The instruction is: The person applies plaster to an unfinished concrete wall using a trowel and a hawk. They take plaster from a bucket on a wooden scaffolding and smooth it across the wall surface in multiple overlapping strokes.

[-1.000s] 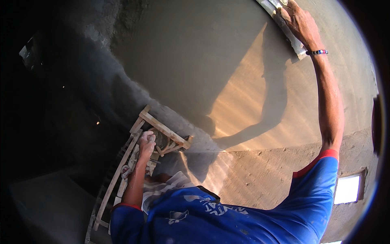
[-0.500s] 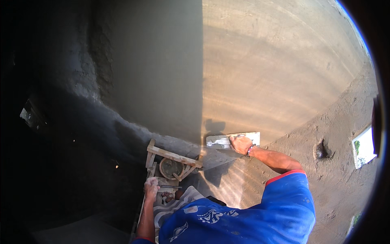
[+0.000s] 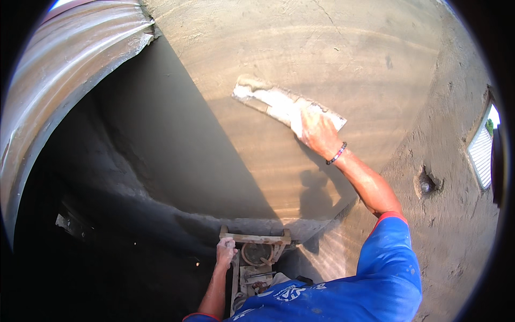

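My right hand [image 3: 319, 131] is wrapped round the back of a plastering trowel [image 3: 279, 104], its long blade up against the sunlit part of the plastered wall [image 3: 343, 59]. Wet grey-white plaster lies smeared along the trowel, thickest toward its far left end. Lower down, my left hand [image 3: 226, 252] is closed at the left side of a wooden frame [image 3: 255, 239], at its corner; the fingers are partly hidden from view. A round bucket [image 3: 257, 253] with grey contents sits inside the frame, close to this hand.
A thin rod-like tool [image 3: 258, 275] lies on the boards below the bucket. Corrugated sheeting [image 3: 80, 48] curves in at the upper left. The rough right wall has a hole [image 3: 426, 185] and a window opening [image 3: 483, 147]. Deep shade covers the lower left.
My right hand has carried the trowel up the wall from its lower edge, tilting it. My left hand has moved forward along the wooden frame. The view has shifted upward, bringing in the corrugated sheeting.
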Motion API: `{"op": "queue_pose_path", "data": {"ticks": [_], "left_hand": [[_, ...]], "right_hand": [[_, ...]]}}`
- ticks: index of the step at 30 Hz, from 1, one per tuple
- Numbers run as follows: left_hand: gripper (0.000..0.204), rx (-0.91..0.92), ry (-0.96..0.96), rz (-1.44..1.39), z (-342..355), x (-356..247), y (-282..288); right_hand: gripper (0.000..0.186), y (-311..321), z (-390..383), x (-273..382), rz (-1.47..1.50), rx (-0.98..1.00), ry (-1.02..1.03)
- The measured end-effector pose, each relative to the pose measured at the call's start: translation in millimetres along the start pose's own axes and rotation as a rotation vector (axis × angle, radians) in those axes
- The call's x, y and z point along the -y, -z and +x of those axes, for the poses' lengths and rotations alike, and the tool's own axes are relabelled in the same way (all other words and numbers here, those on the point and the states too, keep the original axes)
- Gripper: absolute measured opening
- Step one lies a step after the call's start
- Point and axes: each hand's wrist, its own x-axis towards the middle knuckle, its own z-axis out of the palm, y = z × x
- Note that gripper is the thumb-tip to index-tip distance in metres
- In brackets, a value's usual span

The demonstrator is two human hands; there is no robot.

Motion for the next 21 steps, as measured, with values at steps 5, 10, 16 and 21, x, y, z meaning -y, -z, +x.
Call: {"op": "queue_pose_path", "data": {"ticks": [5,10,16,21], "left_hand": [[0.024,0.122,-0.109,0.011,-1.0,-26.4,-41.0],[0.022,0.013,0.009,0.070,-25.7,14.3,16.4],[0.019,0.033,0.134,0.105,-9.9,25.1,22.1],[0.020,-0.018,0.143,0.025,-6.7,13.8,14.4]], "right_hand": [[0.033,-80.1,-107.4,13.0,0.101,0.006,0.365],[0.021,84.8,0.1,-33.0,0.276,-0.184,-0.086],[0.041,233.7,130.8,-132.3,0.072,-0.385,-0.307],[0.033,68.0,68.0,-42.0,-0.086,-0.331,0.058]]}}
